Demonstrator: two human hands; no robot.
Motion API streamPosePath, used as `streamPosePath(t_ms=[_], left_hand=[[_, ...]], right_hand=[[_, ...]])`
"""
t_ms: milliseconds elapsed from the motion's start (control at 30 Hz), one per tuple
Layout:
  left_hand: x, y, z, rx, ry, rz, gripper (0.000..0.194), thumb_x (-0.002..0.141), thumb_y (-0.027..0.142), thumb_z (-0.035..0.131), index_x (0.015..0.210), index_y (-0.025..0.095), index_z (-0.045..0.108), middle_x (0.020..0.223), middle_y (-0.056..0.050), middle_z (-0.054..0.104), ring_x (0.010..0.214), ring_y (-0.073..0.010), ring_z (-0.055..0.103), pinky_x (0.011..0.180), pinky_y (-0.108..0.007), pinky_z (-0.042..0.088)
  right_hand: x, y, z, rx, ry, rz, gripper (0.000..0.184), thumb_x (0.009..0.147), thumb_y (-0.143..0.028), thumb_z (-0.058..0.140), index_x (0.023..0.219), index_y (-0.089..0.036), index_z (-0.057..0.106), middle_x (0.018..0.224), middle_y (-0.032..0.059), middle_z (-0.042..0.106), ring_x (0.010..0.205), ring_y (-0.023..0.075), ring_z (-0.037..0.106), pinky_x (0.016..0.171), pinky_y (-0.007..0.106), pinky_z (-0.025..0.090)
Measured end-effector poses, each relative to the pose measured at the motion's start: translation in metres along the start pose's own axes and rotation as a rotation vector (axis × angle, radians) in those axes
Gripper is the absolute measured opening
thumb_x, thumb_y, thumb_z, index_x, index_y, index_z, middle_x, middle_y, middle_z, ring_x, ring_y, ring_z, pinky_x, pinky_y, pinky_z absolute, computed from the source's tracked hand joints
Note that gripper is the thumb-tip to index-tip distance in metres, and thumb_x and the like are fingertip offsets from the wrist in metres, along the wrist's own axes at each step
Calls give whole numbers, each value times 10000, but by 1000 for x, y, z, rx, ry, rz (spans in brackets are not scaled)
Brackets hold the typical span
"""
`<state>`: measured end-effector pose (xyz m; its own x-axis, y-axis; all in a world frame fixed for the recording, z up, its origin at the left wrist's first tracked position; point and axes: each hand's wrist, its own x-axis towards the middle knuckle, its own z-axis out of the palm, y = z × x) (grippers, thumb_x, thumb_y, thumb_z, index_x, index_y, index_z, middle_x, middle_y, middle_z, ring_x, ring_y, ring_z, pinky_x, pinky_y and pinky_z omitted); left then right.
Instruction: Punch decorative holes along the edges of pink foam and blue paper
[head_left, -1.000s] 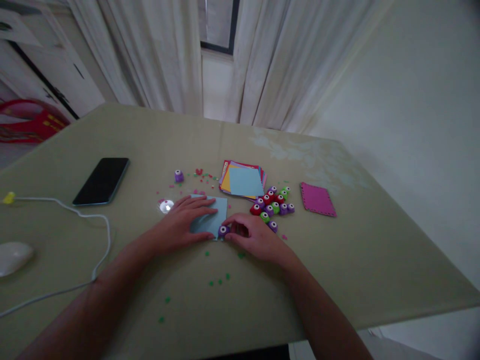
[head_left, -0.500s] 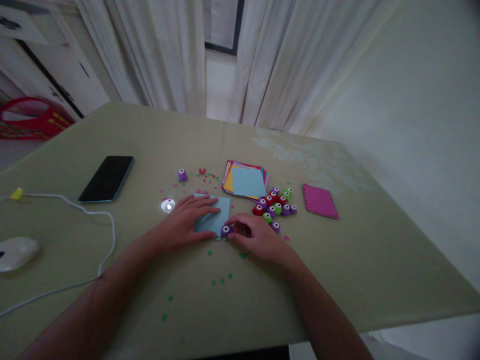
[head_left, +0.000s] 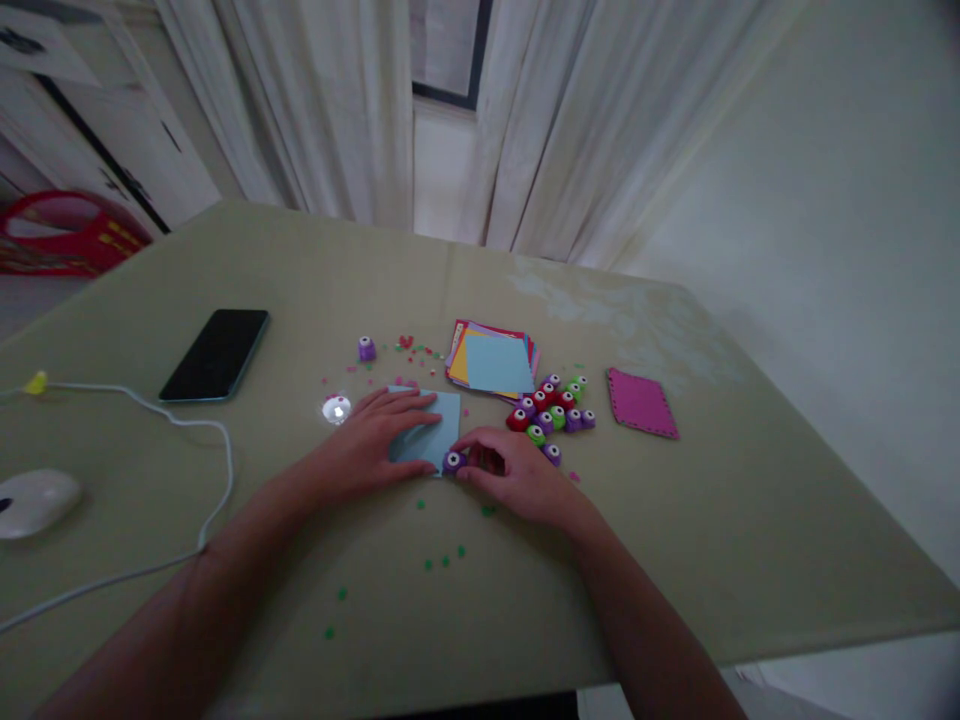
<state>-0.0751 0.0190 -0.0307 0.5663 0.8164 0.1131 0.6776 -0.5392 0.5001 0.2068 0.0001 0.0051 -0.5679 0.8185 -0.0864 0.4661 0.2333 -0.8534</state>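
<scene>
My left hand [head_left: 371, 443] lies flat with fingers spread on a light blue paper square [head_left: 441, 424], pressing it to the table. My right hand [head_left: 510, 472] is curled around a small purple paper punch [head_left: 452, 461] set at the near right corner of that sheet. Just beyond lies a stack of coloured paper squares [head_left: 491, 360] with a blue sheet on top. To its right sits a cluster of several red, green and purple punches [head_left: 551, 413].
A pink punched sheet [head_left: 641, 402] lies to the right. A lone purple punch [head_left: 366, 348], a small round white object [head_left: 337, 408], a black phone [head_left: 215, 354], a white cable [head_left: 172, 425] and a white mouse [head_left: 37, 500] lie to the left. Green and pink punched bits scatter the olive table [head_left: 750, 520].
The view has shifted slightly. Both hands stay where they were on the blue sheet and the purple punch.
</scene>
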Motion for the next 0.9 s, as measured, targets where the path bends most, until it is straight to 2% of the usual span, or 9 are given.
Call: streamPosePath(t_ms=[233, 467, 533, 600, 700, 800, 900], left_hand=[[1, 1, 0, 9, -11, -9, 647, 930, 655, 737, 1479, 321, 667, 1674, -62, 522, 1538, -353, 469, 1313, -567, 250], [1, 1, 0, 3, -11, -3, 652, 923, 649, 740, 1474, 305, 671, 1665, -71, 533, 1533, -360, 475, 1311, -580, 253], [1, 1, 0, 0, -8, -4, 657, 920, 644, 743, 1476, 303, 669, 1665, -74, 532, 1533, -365, 473, 1309, -585, 256], [2, 2, 0, 1, -10, -7, 660, 921, 641, 741, 1481, 299, 665, 1669, -80, 527, 1536, -367, 470, 1309, -590, 255], [2, 2, 0, 9, -16, -12, 666, 920, 638, 744, 1479, 286, 664, 1666, -93, 527, 1533, -368, 473, 1309, -601, 248], [2, 1, 2, 11, -4, 0, 659, 922, 622, 751, 1481, 285, 662, 1661, -95, 534, 1524, -363, 486, 1307, -600, 251], [2, 0, 5, 3, 26, 14, 647, 916, 593, 768, 1479, 293, 662, 1638, -96, 561, 1509, -365, 502, 1300, -602, 267]], right_hand=[[0, -3, -1, -3, -4, 12, 230, 971, -274, 757, 1181, -183, 761, 935, 19, 715, 796, 160, 612, 722, 272, 456], [0, -3, 0, 56, 25, 26, 281, 958, -331, 778, 1199, -190, 751, 932, 27, 700, 795, 170, 600, 700, 280, 454], [0, -2, 1, 99, 92, 40, 276, 947, -398, 787, 1115, -184, 742, 869, 9, 662, 750, 159, 560, 659, 272, 423], [2, -4, 2, 143, 191, 39, 293, 956, -468, 752, 918, -188, 680, 771, -20, 577, 687, 142, 487, 613, 268, 367], [8, -12, 5, 237, 287, -9, 487, 989, -564, 655, 692, -225, 469, 657, -50, 409, 616, 131, 362, 584, 289, 300], [18, -27, 12, 344, 264, -36, 622, 1008, -690, 544, 613, -244, 366, 588, -55, 319, 571, 133, 285, 576, 310, 277], [32, -39, 23, 382, 216, -30, 686, 993, -775, 490, 574, -247, 358, 554, -50, 317, 539, 130, 282, 552, 310, 268]])
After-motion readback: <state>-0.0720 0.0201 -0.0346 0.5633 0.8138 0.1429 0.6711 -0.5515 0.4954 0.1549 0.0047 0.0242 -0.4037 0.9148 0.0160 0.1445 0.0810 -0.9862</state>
